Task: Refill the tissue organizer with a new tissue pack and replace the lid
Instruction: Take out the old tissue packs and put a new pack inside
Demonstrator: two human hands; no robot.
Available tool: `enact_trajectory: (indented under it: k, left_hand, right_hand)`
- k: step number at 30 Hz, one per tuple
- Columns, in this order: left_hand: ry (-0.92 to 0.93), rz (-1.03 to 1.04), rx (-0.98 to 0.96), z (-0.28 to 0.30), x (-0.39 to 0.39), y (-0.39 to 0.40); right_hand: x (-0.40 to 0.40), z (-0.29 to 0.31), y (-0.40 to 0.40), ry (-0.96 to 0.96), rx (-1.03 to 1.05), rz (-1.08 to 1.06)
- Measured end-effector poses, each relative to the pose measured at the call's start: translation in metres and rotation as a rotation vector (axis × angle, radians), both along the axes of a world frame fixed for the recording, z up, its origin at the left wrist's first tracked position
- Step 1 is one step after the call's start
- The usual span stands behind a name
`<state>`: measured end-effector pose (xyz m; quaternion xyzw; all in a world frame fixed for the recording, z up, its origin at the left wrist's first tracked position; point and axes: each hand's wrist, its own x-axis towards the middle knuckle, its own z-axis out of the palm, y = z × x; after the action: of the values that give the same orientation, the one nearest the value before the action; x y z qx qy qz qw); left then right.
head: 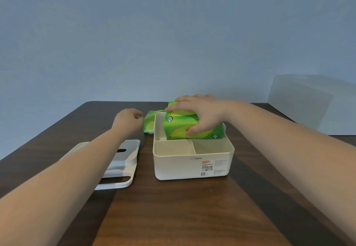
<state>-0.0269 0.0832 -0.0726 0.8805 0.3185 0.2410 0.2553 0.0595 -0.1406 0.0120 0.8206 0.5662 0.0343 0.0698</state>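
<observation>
The white tissue organizer (192, 165) stands open at the table's middle, with two small front compartments and a long rear one. My right hand (200, 113) grips a green tissue pack (181, 125) from above; the pack is tilted, its lower edge inside the rear compartment. A second green pack (148, 123) lies flat behind the organizer's left corner. My left hand (128, 120) hovers just left of that pack, fingers curled, holding nothing. The white lid (125, 165) with its slot lies on the table to the left, partly hidden by my left forearm.
The dark wooden table (183, 211) reaches to a blue-grey wall. A pale translucent box shape (308, 103) stands at the far right edge of the table.
</observation>
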Motion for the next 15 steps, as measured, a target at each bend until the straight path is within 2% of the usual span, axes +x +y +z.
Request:
enact_trajectory:
  k: [6,9,15]
  left_hand:
    - [0.039,0.0,0.021,0.007,-0.026,0.002]
    - [0.071,0.003,0.034,0.01,-0.042,0.003]
    - [0.201,0.084,0.012,0.011,-0.082,0.02]
  right_hand:
    - [-0.003,-0.018,0.005,0.059,0.063,-0.077]
    - [-0.007,-0.024,0.001,0.147,0.119,-0.121]
    - [-0.044,-0.005,0.016,0.253,0.495,-0.179]
